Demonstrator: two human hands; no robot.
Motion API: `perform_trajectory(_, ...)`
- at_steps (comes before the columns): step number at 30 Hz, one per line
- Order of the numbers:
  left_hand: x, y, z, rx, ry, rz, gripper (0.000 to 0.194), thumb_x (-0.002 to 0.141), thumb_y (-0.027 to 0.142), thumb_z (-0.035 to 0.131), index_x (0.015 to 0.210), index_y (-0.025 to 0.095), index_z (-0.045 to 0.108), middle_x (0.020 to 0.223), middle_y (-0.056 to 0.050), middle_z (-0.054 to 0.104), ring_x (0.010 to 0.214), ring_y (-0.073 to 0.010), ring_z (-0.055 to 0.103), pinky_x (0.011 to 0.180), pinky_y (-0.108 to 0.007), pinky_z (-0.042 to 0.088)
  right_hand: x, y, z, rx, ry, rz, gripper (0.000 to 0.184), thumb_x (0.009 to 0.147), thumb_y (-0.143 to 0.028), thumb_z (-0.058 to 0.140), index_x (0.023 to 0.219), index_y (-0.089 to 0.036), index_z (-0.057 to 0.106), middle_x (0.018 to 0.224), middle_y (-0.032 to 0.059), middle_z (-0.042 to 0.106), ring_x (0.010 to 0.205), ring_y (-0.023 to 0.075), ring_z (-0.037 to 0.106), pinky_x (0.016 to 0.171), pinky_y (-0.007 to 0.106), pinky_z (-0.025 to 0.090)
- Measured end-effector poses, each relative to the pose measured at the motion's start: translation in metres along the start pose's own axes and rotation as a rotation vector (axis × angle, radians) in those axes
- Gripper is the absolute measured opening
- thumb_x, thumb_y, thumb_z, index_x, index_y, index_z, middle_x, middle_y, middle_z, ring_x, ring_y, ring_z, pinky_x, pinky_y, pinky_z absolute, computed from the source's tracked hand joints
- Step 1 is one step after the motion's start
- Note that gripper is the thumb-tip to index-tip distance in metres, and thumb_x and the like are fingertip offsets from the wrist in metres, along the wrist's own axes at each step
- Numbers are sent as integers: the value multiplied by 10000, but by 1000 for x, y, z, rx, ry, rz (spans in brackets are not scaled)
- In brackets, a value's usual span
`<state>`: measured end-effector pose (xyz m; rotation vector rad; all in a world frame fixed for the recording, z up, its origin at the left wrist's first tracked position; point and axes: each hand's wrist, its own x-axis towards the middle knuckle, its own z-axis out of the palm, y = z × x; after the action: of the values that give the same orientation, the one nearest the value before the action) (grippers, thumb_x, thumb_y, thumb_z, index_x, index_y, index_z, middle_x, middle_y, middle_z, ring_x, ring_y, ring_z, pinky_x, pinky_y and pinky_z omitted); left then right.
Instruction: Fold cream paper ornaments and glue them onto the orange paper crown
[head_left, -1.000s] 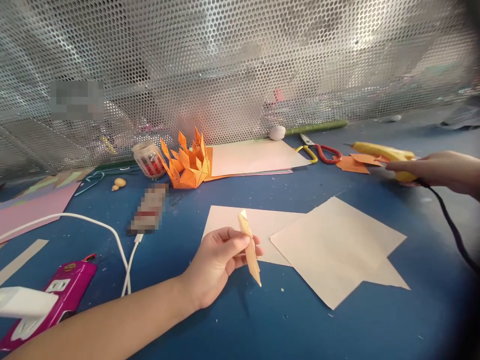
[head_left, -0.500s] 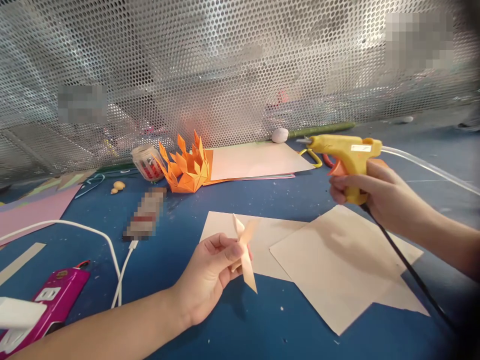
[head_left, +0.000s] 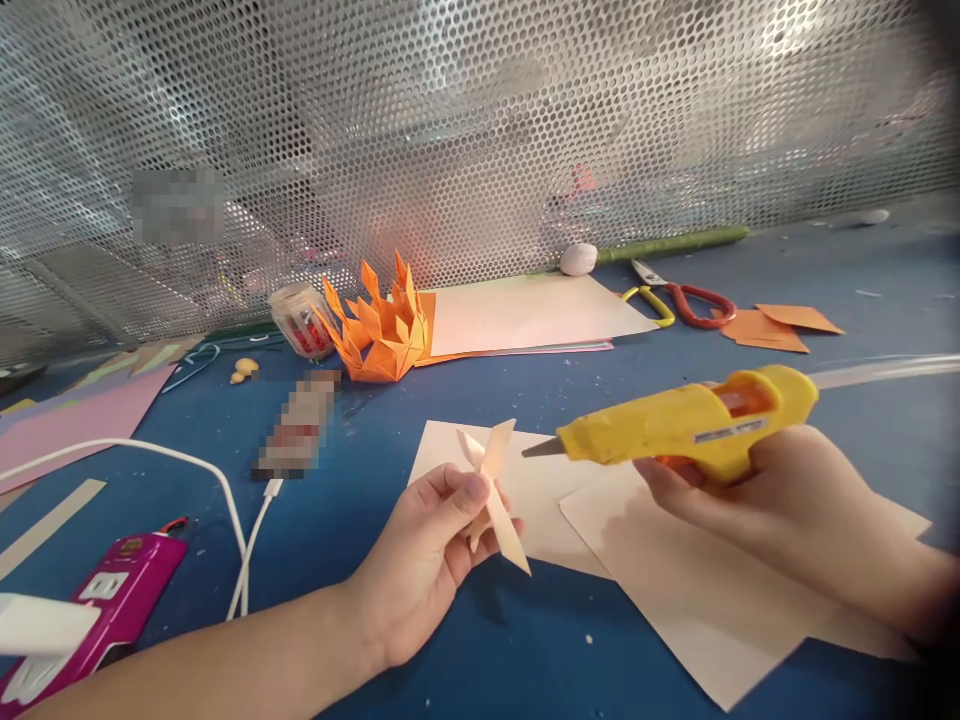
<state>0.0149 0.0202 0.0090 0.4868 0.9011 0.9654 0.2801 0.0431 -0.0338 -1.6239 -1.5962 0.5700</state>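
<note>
Pinched between the thumb and fingers of my left hand (head_left: 442, 535) is a small folded piece of pale peach paper (head_left: 501, 505) with several pointed flaps spreading outward. My right hand (head_left: 772, 510) grips a yellow hot glue gun (head_left: 675, 425) by its handle, and a clear glue stick (head_left: 885, 370) sticks out of its back. The metal nozzle points left, a short way to the right of the folded paper and apart from it. Beneath both hands, pale peach paper sheets (head_left: 675, 590) overlap on the blue table (head_left: 525, 660).
Behind stand an orange folded-paper crown (head_left: 382, 345) and a jar (head_left: 300, 320) with red bits. Scissors (head_left: 701, 305) and orange paper pieces (head_left: 765, 328) lie at the back right. On the left are a magenta power strip (head_left: 127, 590) and a white cable (head_left: 217, 480). A perforated metal screen (head_left: 480, 150) rises behind.
My right hand has brought the glue gun down and its nozzle nearer the folded paper, uncovering the scissors and orange pieces. My left hand still holds the paper, shifted slightly right in view.
</note>
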Motion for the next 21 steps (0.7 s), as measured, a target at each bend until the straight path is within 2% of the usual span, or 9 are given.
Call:
perform_trajectory(4,0,0,0,7,2,-13,518,502,462,1032,676,159,649,686,20,736,666,-99,718,712,-199,570,-8,-4,4,-76,-88,6,493,764,-697,642,544,-259,581,563,65,653,495,243,589,479,386,479)
perform_trajectory(8,1,1,2,22,11,-21,525,483,451,1037,655,159,636,674,22,732,660,-106,722,692,-200,571,-7,-13,8,-150,-130,-2,368,722,-581,621,538,-269,552,513,41,620,459,234,597,464,366,471)
perform_trajectory(11,1,1,3,29,13,-15,498,508,417,1038,645,155,638,661,26,722,648,-96,705,690,-204,575,-3,-16,11,-212,-117,6,313,645,-543,572,515,-273,481,452,11,533,377,186,494,386,332,397)
perform_trajectory(14,1,0,2,30,11,-8,485,512,416,1037,661,146,663,663,27,723,638,-85,692,700,-209,585,-1,-19,11,-255,-82,10,338,662,-560,483,486,-279,415,433,5,470,383,157,424,371,312,378)
perform_trajectory(18,1,0,1,25,9,-8,478,508,412,1038,678,140,684,664,28,726,635,-79,693,716,-205,590,0,-22,9,-277,-58,-20,322,671,-562,410,501,-290,392,416,3,447,397,163,413,374,318,382)
perform_trajectory(21,2,1,1,32,8,-10,486,504,417,1039,661,139,673,657,22,723,631,-89,695,657,-193,575,0,-22,9,-278,-70,-72,289,662,-555,429,559,-285,440,444,-5,477,406,176,455,399,326,421)
